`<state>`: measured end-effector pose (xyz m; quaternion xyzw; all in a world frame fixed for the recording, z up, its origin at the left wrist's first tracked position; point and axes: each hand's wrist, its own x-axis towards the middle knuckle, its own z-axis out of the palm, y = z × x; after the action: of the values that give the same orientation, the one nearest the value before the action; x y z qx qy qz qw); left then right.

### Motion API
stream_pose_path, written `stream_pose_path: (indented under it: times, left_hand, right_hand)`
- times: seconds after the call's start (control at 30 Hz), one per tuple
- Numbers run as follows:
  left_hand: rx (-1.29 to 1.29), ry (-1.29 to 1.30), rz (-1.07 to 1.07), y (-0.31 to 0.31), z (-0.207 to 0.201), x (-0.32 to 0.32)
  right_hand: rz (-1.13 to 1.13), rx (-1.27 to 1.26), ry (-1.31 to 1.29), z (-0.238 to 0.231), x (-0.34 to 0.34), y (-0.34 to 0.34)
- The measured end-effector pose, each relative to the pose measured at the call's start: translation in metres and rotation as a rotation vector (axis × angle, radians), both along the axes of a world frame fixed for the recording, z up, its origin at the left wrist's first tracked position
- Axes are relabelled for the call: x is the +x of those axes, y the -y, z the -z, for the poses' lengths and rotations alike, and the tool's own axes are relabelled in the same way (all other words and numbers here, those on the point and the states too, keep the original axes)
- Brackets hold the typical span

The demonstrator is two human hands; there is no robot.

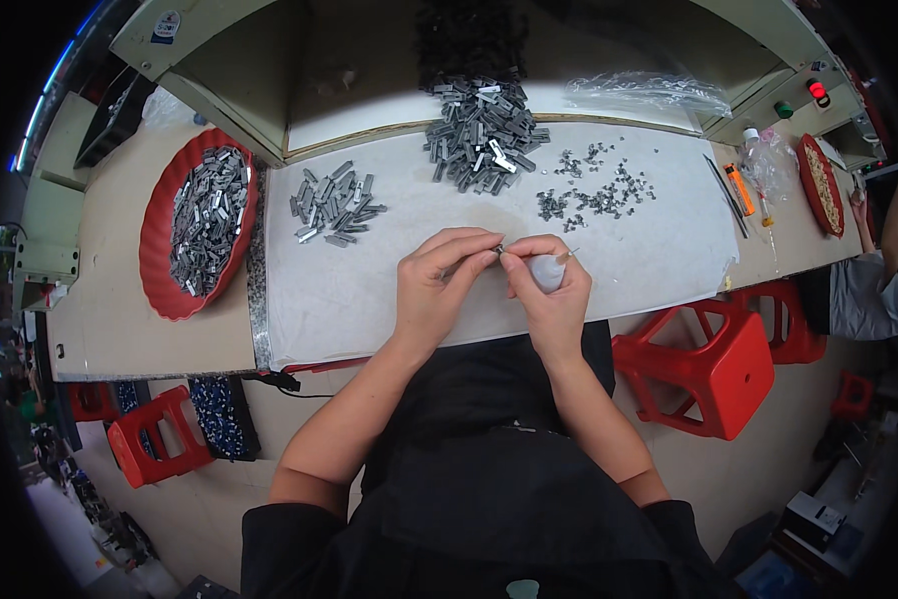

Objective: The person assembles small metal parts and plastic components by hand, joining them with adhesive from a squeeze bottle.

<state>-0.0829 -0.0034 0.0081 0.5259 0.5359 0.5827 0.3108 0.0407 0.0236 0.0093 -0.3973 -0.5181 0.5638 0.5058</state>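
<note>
My left hand (431, 285) pinches a small metal piece (499, 249) between thumb and fingertips, above the white work sheet (409, 240). My right hand (557, 314) meets it there, its thumb and forefinger at the same piece. Tucked in the right palm is a small white squeeze bottle (546, 272) with a thin needle tip pointing up and right. Beyond the hands lies a heap of grey metal bars (484, 135). Tiny metal pieces (609, 193) are scattered to its right, and a smaller group of bars (331, 205) lies to its left.
A red scalloped basket (154, 245) of metal parts stands at left; a smaller red basket (821, 185) is at far right. Tweezers (726, 195), an orange tool (739, 190) and a plastic bag (649, 95) lie around. Red stools (714, 364) stand below. Another person (869, 290) is at right.
</note>
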Motion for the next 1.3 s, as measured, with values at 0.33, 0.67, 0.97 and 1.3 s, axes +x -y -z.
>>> stream_pose_path:
  times: [0.33, 0.67, 0.97, 1.3]
  left_hand:
    - [-0.022, -0.335, -0.19, 0.009, -0.012, -0.027]
    - [-0.275, 0.507, -0.069, 0.039, -0.024, -0.068]
    - [-0.353, 0.625, -0.088, 0.044, -0.021, -0.08]
    - [-0.307, 0.682, -0.089, 0.048, -0.018, -0.09]
  right_hand:
    - [-0.04, -0.092, 0.032, -0.007, -0.001, -0.002]
    - [-0.066, -0.055, -0.034, -0.003, 0.0, 0.001]
    - [-0.04, -0.019, 0.002, -0.002, -0.002, 0.0]
    - [-0.068, 0.017, -0.005, 0.0, -0.003, 0.002]
